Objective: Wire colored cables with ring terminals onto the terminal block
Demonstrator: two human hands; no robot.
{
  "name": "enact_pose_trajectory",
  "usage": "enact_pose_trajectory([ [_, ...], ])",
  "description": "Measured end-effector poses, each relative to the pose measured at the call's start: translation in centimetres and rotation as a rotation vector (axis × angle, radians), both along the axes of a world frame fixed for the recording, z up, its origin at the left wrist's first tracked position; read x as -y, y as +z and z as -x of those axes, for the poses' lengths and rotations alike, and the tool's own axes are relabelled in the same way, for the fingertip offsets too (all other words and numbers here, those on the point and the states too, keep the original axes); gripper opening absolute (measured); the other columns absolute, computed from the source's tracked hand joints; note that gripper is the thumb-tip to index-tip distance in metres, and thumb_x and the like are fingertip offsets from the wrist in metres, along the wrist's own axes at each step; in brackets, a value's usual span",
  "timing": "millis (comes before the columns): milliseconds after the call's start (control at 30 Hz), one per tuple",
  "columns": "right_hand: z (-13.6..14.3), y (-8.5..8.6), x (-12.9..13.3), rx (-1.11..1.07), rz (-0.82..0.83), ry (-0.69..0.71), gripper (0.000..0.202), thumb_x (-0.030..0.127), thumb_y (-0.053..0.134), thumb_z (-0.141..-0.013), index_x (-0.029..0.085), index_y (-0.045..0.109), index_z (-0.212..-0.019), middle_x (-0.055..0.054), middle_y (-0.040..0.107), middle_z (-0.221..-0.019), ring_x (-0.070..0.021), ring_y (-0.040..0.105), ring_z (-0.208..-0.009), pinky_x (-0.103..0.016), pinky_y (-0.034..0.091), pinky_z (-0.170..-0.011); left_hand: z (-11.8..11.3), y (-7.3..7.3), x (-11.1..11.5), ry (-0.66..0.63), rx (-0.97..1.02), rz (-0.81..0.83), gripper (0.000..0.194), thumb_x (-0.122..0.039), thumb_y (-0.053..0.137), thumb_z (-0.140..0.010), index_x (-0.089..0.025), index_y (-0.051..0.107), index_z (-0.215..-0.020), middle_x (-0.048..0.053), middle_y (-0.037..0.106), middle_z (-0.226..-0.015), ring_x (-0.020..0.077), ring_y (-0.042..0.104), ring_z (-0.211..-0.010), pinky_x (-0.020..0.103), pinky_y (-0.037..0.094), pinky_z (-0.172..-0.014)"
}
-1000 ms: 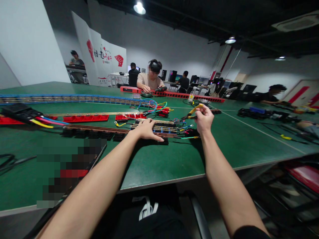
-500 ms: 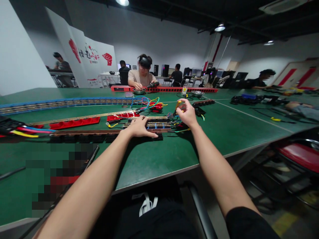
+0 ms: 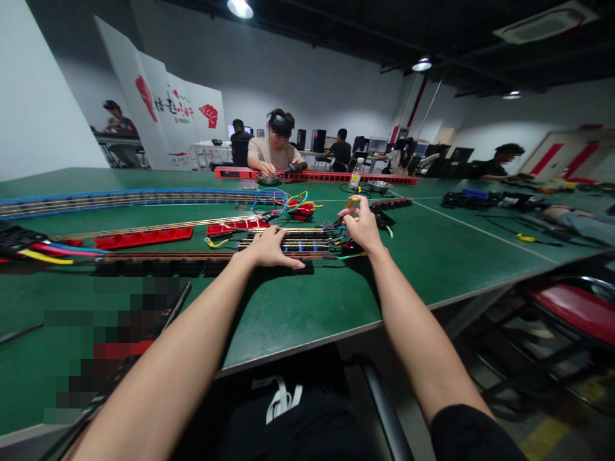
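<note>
My left hand [image 3: 266, 248] lies across a conductor-rail section [image 3: 307, 245] with copper-coloured strips and blue clips. Its fingers are spread, the thumb stretched along the near black edge. At the section's right end, my right hand [image 3: 364, 224] is closed around a small yellow-handled screwdriver [image 3: 354, 200]; its tip is hidden. Beneath that hand, thin coloured wires [image 3: 336, 225] run out of the rail end. A green-yellow wire [image 3: 353, 256] sticks out toward the near side. Just left of my left hand lies a yellow wire with a ring terminal [image 3: 218, 243].
Red rail covers [image 3: 144, 238] and a curved blue rail [image 3: 120, 198] lie to the left. Looped coloured cables [image 3: 288, 200] sit behind the rail. Across the table [image 3: 298, 314], a person [image 3: 273, 150] works at a metal bowl [image 3: 268, 180]. A bottle [image 3: 356, 174] stands at the back.
My right hand has tilted, and the screwdriver's yellow handle now leans over more than before. The left hand stays in place on the rail. The view has shifted slightly.
</note>
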State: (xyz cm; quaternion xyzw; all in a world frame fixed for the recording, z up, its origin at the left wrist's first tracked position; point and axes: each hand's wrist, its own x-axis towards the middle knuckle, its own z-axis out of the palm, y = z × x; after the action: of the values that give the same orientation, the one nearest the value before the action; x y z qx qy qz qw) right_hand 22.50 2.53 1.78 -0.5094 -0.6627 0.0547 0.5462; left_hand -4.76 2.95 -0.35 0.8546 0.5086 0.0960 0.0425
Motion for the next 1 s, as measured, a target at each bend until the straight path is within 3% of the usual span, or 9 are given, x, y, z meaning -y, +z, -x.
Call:
enact_pose_trajectory([
  [333, 0.07, 0.09, 0.15, -0.024, -0.024, -0.114, 0.047, 0.023, 0.047, -0.073, 0.021, 0.045, -0.120, -0.003, 0.074, -0.089, -0.0169, 0.061, -0.057, -0.032, 0.051, -0.065, 0.05, 0.00, -0.02, -0.007, 0.017, 0.002, 0.122, -0.095, 0.052, -0.049, -0.022, 0.037, -0.146, 0.017, 0.036, -0.147, 0.0417, 0.037, -0.132, 0.054, 0.030, -0.110],
  [567, -0.34, 0.11, 0.07, 0.216, 0.016, -0.083, 0.048, 0.016, 0.045, -0.072, 0.027, 0.055, -0.117, 0.001, 0.073, -0.085, -0.0176, 0.063, -0.064, -0.029, 0.049, -0.069, 0.00, 0.06, 0.04, -0.004, 0.011, 0.006, 0.123, -0.094, 0.051, -0.050, -0.020, 0.037, -0.147, 0.018, 0.034, -0.149, 0.0426, 0.035, -0.134, 0.054, 0.029, -0.110],
  [1000, 0.10, 0.10, 0.53, 0.460, -0.005, -0.008, 0.050, 0.011, 0.047, -0.072, 0.025, 0.066, -0.117, 0.002, 0.068, -0.072, -0.0151, 0.062, -0.066, -0.024, 0.044, -0.070, 0.09, -0.28, -0.24, -0.005, 0.030, 0.002, 0.121, -0.094, 0.053, -0.049, -0.024, 0.037, -0.146, 0.016, 0.033, -0.150, 0.0442, 0.035, -0.133, 0.056, 0.029, -0.110],
])
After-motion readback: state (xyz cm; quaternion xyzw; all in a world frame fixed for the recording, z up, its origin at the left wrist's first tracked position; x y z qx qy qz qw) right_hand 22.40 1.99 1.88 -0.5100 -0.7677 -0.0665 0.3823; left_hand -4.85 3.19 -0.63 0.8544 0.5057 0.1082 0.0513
